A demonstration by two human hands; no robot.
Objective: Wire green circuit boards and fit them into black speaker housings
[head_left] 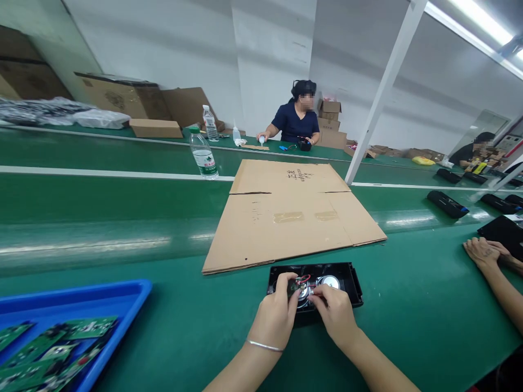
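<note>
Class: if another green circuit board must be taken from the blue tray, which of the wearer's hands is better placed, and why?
Probably the left hand. The blue tray of circuit boards lies on its side of the black speaker housing; the right hand would have to cross over it.

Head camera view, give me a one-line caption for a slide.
Both hands, left hand and right hand, work on a speaker inside a black case on a green bench.
</note>
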